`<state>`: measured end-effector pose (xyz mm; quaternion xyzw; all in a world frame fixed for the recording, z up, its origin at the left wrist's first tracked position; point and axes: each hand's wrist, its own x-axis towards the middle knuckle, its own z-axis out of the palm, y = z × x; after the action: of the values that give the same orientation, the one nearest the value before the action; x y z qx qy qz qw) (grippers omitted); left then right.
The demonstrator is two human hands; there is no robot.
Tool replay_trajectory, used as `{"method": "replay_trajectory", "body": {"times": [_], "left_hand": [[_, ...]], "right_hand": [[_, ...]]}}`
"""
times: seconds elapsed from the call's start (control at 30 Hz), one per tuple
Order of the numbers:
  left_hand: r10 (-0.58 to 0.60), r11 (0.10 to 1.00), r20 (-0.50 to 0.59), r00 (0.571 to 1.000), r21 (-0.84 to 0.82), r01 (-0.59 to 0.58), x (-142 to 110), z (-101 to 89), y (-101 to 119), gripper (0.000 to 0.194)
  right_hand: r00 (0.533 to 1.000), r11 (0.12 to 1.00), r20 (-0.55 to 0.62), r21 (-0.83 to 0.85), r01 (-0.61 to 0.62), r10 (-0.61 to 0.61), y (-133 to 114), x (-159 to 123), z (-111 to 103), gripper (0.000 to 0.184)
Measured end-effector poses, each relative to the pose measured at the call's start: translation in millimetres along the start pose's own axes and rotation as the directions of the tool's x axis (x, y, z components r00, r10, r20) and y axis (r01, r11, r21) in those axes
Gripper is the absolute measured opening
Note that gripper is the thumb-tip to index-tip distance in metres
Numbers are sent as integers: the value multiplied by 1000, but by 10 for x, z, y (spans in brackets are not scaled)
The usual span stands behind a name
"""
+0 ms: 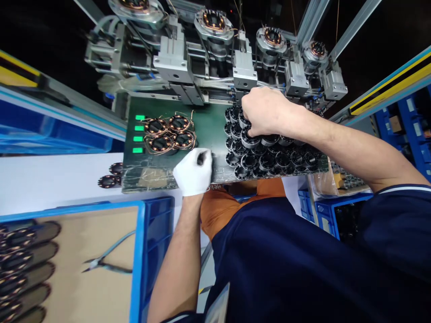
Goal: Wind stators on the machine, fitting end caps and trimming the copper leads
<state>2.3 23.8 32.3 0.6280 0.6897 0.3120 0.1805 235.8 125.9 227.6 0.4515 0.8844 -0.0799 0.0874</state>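
Observation:
My right hand (264, 110), bare, reaches over several stacked rows of black stator cores (249, 160) at the right of a green work board (215, 116). Its fingers are closed on a stator core (243, 120) at the back left of the stack, partly hidden by the hand. My left hand (192, 174), in a white glove, rests curled at the board's front edge, with a dark hollow between its fingers and nothing visible in it. Beyond it, a group of copper-wound stators (170, 133) lies on the board beside green labels (138, 128).
Behind the board stands a winding machine (177, 58) with several round holders bearing wound stators (214, 20). At lower left, a blue bin (143, 242) holds stators and cutting pliers (101, 264). Loose stators (109, 181) sit left of the board. Blue crates (332, 215) stand right.

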Motion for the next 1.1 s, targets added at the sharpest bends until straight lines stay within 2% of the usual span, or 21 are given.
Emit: {"method": "replay_trajectory", "body": {"times": [0.1,0.23,0.37,0.47,0.63,0.77,0.87,0.93,1.0,1.07,1.1], "left_hand": [[-1,1000,-4,1000,-7,1,-2,3,-3,30],[0,1000,0,1000,-14,0,-5,3,-4,28],[10,999,8,1000,-30,-9,-11,-1,-6,27],[5,999,11,1000,-45,-4,-15,-5,-11,27],[8,999,29,1000,-51,-6,-3,-2,-24,26],[5,999,34,999,-50,-3,6,-6,-26,26],[15,998,36,999,-66,-13,-20,-48,-43,26],[30,992,26,999,-125,-27,-38,-102,-47,27],[47,973,-2,999,-224,-46,-25,-171,-8,33],[133,932,-48,990,-334,-141,50,-241,115,53],[215,905,-69,974,-362,-225,114,-270,211,68]], "right_hand": [[991,981,33,-150,-127,133,-83,-25,-106,37],[993,982,22,-151,-109,113,-105,-73,-172,31],[995,987,-72,-139,-75,65,57,-38,-47,27],[992,986,-97,-135,-98,85,128,12,34,25],[986,980,-29,-103,-169,167,39,65,29,26],[984,981,45,-99,-168,173,-37,22,-134,29],[989,991,81,-48,-124,128,54,-195,-466,28],[994,994,3,17,-110,110,188,-473,-735,26],[980,987,-134,80,-139,149,337,-826,-918,24],[947,971,-246,166,-169,207,460,-1175,-914,21],[934,964,-278,205,-168,222,504,-1322,-831,20]]}}
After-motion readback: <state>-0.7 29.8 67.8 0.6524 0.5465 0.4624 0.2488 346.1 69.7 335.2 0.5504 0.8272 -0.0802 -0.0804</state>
